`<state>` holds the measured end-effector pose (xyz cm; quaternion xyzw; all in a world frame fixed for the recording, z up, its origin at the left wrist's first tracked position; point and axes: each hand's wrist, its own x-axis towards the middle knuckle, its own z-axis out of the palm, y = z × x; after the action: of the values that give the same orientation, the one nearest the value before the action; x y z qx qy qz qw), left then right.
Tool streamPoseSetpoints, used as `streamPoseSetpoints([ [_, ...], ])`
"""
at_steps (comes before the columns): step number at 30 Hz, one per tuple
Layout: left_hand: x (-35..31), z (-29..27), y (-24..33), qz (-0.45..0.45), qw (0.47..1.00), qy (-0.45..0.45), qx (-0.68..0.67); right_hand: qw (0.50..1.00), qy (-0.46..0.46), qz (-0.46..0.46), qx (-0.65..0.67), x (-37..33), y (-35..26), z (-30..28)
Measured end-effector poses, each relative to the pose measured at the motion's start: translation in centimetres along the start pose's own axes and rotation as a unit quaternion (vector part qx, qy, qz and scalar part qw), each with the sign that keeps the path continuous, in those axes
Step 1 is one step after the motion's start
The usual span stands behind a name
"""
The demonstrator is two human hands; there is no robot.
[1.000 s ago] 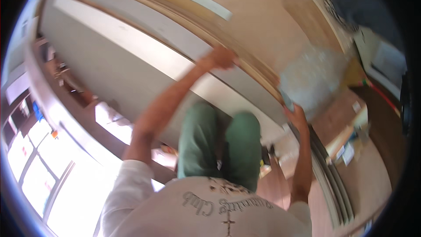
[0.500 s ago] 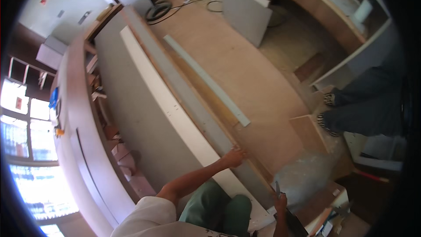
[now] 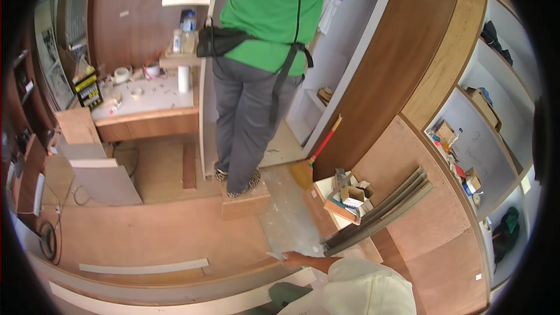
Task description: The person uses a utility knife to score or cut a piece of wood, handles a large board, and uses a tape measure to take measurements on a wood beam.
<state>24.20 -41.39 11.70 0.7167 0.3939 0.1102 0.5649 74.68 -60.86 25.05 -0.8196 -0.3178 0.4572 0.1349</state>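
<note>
1. View: swung round toward the person's right since half a second ago. Clock positions are read from the picture's centre.
2. Left hand: not shown. Half a second ago it was seen on the brown edge beside the white strip; whether contact is kept, and how its fingers are set, cannot be told.
3. Right hand (image 3: 294,258): at 6 o'clock, arm reached in from 5. Fingers are curled closed about a pale-bladed tool (image 3: 275,256); the exact pinch is too small to be told.
4. Tool: held at 6 o'clock, blade pointed toward 9; held by the same hand half a second ago.
5. White strip (image 3: 251,299): long, between 6 and 8 o'clock, partly covered by a green-trousered knee (image 3: 286,293).
6. Pale strip (image 3: 140,269): laid flat at 8 o'clock, apart from the hand.
7. Co-worker (image 3: 256,81): green top, at 12 o'clock, stood on a wooden box (image 3: 246,199); only lower legs were shown half a second ago.
8. Grey rails (image 3: 379,210): bundled at 4 o'clock, near the right forearm; small cartons (image 3: 352,196) are kept just beside.
9. Bearing on the work: attention is judged to have been turned from the strips; no shift of either strip is evident.
</note>
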Motion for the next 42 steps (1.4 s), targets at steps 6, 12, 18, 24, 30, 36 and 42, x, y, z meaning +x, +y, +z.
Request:
streamPoseSetpoints([
  [6,-0.3,-3.0,2.0,-0.162,0.983,-0.046,0.075,0.997,-0.063,-0.022,0.038,-1.7,-5.5,3.3],
  [12,-0.6,-4.7,2.7,-0.179,0.981,-0.029,0.069,0.994,-0.103,-0.026,0.012,-1.8,-9.9,5.5],
  [18,-5.0,-6.2,0.8,-0.215,0.975,-0.006,0.060,0.997,-0.076,-0.023,-0.001,-2.4,-12.0,6.0],
  [24,-16.9,-9.9,-2.4,-0.301,0.949,0.051,0.074,0.997,-0.047,-0.048,0.032,-0.3,-9.7,7.2],
  [30,-19.5,-6.2,-6.4,-0.217,0.949,0.006,0.227,0.956,0.142,-0.167,-0.197,-2.8,8.7,-12.4],
  [36,-24.8,-9.7,-7.8,-0.301,0.917,0.245,0.093,0.969,0.163,0.041,0.184,-13.2,-1.6,-14.1],
  [42,-22.0,-4.9,-8.7,-0.281,0.930,0.231,0.044,0.983,0.179,0.023,0.011,-18.4,-11.5,-18.5],
])
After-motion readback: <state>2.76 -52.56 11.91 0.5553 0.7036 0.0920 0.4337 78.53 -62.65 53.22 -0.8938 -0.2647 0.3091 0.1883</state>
